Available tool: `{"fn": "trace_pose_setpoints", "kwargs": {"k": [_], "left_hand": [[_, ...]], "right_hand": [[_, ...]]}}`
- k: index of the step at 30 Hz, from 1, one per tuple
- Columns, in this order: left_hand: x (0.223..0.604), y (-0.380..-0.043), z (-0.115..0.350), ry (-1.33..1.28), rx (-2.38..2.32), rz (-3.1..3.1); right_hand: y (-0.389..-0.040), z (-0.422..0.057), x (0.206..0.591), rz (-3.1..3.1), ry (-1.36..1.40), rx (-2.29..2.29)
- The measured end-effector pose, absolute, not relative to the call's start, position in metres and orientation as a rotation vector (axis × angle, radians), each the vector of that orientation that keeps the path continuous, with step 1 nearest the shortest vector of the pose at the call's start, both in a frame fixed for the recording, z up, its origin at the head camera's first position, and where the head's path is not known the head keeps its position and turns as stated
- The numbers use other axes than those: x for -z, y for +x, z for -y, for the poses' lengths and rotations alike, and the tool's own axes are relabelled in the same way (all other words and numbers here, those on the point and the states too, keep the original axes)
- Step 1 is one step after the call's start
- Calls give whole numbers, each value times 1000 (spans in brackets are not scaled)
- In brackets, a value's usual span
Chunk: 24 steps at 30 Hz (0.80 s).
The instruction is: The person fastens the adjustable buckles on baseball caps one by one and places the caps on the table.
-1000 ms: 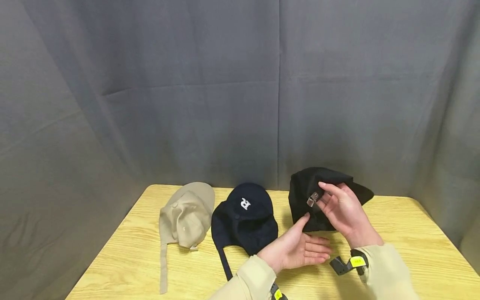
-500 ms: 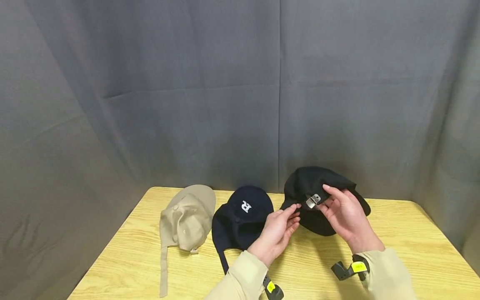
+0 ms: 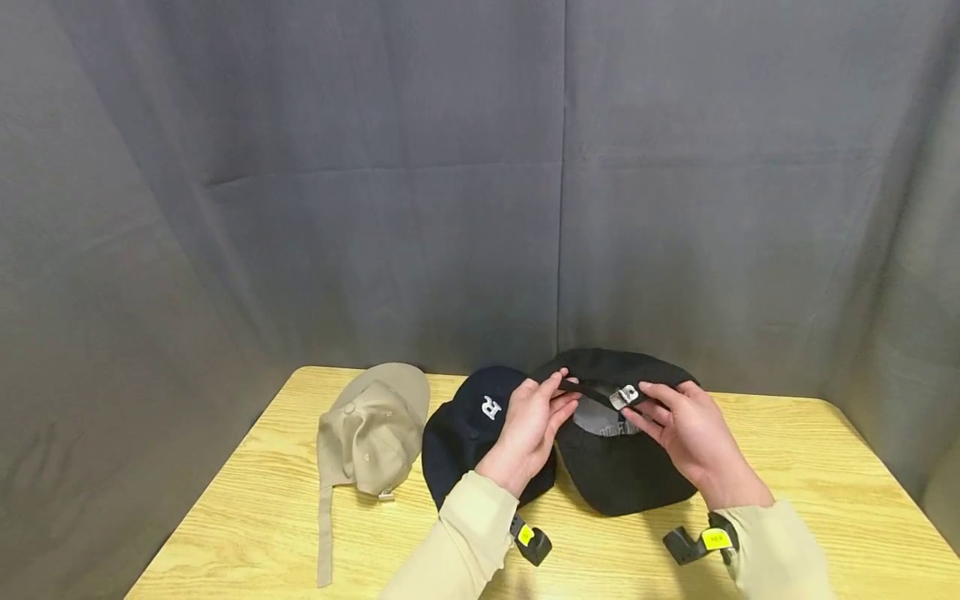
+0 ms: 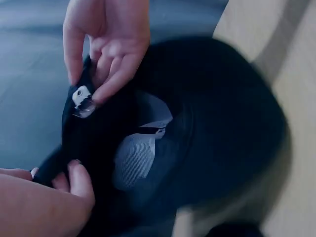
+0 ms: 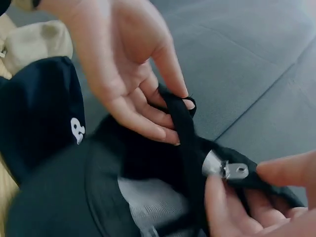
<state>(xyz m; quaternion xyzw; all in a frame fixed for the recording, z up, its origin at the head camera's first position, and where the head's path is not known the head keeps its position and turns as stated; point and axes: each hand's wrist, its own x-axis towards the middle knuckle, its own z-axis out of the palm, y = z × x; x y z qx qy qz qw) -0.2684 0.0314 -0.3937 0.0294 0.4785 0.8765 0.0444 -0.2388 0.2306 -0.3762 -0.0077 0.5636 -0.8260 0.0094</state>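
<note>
Black cap (image 3: 626,475) just tipped, inside showing, right of navy cap (image 3: 456,433) over the desk (image 3: 795,467) | left fingers (image 3: 564,408) now clamped on strap (image 3: 587,390) | right fingers (image 3: 662,392) pinching beside buckle (image 3: 624,397) | strap looks controlled from both sides!

Three caps are counted across the lower half of the head view: one beige cap (image 3: 373,437), one navy cap (image 3: 459,442) and one black cap (image 3: 628,471). Two hands are seen right of centre, one left hand (image 3: 528,429) and one right hand (image 3: 692,429). Two metal fasteners are shown, one silver buckle (image 3: 623,397) and one small clasp (image 3: 386,495). One worktop (image 3: 240,533) is counted.
</note>
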Motion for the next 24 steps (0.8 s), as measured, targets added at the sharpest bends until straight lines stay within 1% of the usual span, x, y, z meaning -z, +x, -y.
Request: {"fn": "trace_pose_setpoints", "kwargs": {"k": [4, 7, 9, 11, 16, 24], "left_hand": [[384, -275, -29, 177, -2714, -1514], [380, -274, -27, 229, -2730, -1474], [382, -271, -26, 219, -2697, -1449], [387, -266, -26, 188, -2639, -1453], [400, -256, -30, 159, -2543, -1473], [403, -250, -33, 179, -2598, -1390]], "right_hand": [[-242, -230, 373, -1860, -83, 2580], [-243, -234, 373, -1692, -184, 2706], [-242, -236, 377, -1602, -199, 2730], [-240, -238, 381, -1591, -136, 2701], [-232, -238, 390, -1781, 129, 2534], [-222, -236, 394, -1973, 273, 2481]]}}
